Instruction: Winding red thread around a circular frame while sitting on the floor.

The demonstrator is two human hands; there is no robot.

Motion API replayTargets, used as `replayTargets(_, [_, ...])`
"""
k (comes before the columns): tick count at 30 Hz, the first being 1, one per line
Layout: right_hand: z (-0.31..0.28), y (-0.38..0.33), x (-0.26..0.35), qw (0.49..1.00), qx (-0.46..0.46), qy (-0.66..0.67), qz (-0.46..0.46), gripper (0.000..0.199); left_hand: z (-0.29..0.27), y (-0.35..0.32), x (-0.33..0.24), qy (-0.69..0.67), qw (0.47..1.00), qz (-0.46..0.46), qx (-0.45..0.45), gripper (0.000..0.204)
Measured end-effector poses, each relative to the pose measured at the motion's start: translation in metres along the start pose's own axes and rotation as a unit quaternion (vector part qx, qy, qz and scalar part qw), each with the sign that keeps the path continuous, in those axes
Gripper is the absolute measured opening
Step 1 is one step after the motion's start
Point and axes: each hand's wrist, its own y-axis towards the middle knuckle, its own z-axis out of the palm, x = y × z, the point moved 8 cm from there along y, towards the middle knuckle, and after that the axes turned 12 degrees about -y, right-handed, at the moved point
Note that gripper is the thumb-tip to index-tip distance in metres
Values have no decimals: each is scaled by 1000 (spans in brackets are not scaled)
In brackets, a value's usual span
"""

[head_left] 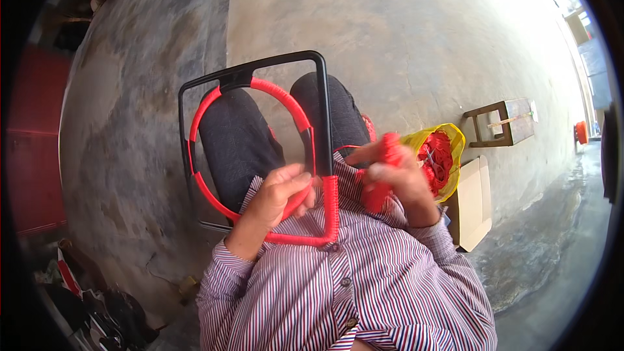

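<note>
Left fingers [300, 179] clamped on the red-wrapped ring [214, 101] at frame centre, where ring meets black square frame [260, 64]. Right hand [396, 172] just right of centre, fingers closed on a bundle of red cord [377, 196], blurred. Frame resting over the knees, lower corner already wrapped red. Yellow bag [453, 140] of red cord right of the hand, on a cardboard box [473, 211]. Wooden stool [500, 122] beyond, on the concrete floor [390, 39].

Long-sleeved shirt [364, 292], fine vertical stripes in red, white and blue; buttoned front, small dark buttons [345, 281] down placket. Cuffs closed at both wrists, same stripe. Dark, near-black trousers [240, 143] over both legs. Hands bare: left hand [279, 198], right hand [400, 179], no gloves
</note>
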Motion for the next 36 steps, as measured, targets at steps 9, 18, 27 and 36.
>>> replayTargets(9, [14,11,-42,994,7,90,61,14,11,15,4,11,999,-40,3,24])
replayTargets(18, [-20,-3,-52,992,-59,69,88,6,11,21,6,77,994,-71,20,16])
replayTargets(27, [-115,-7,0,960,-277,-5,-25,43,12,17,-8,-111,993,52,4,34])
replayTargets(36, [100,30,72,647,50,-628,-429,37,1,-2,-27,91,947,308,-14,45])
